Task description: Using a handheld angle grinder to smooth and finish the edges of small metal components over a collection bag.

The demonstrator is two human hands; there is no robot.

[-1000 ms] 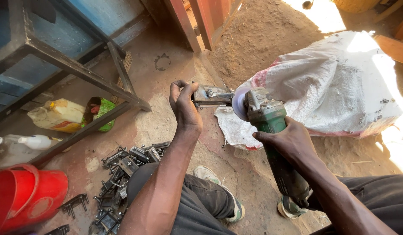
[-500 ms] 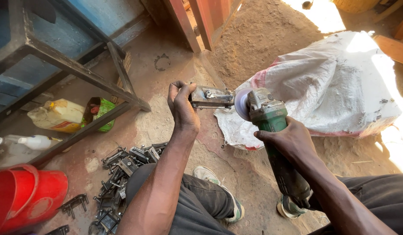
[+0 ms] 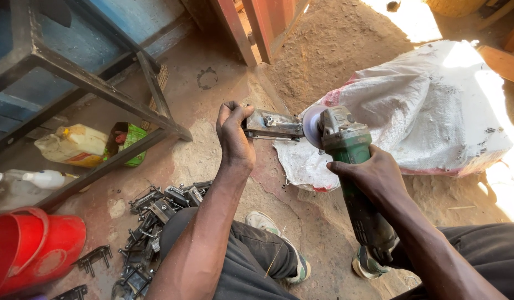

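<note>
Metal bracket sits clamped in my left hand, fingers curled tight round its near end, the far end sticking out rightward to meet the grinder's disc. It looks stiff, fairly heavy and sharp-edged, so I judge the near end the safest hold. My right hand wraps closed round the green angle grinder. Below my left wrist lies 1 pile of similar brackets.

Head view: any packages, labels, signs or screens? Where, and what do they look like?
Jerrycan: under the metal frame, left; pale yellow, squat, orange-red label.
Green packet: beside the jerrycan; crumpled.
Clear bottle: far left, lying down.
Woven sack: right; white, red-edged, bulging.
No signs or screens.
</note>
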